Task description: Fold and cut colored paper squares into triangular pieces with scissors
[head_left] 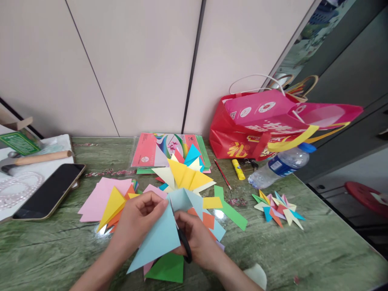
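Note:
A sheet of light blue paper (pixel 160 236) is pinched at its upper edge by my left hand (pixel 148 210). My right hand (pixel 194 234) is closed round black-handled scissors (pixel 185 246), whose blades lie along a cut or crease in the paper. The paper is held tilted above the table. Under and around both hands lie coloured sheets: a green piece (pixel 168 268) below, folded yellow paper (pixel 189 176) beyond, and pink sheets (pixel 100 198) to the left. An orange scrap (pixel 208 220) and green strips (pixel 233 214) are at the right.
Folded paper stars (pixel 279 208) lie on the right of the green table. Behind are a water bottle (pixel 279 165), glue stick (pixel 238 169), pencil (pixel 222 174), paper pack (pixel 148 149) and red bag (pixel 242 129). A phone (pixel 48 192) and hammer (pixel 42 158) are at left.

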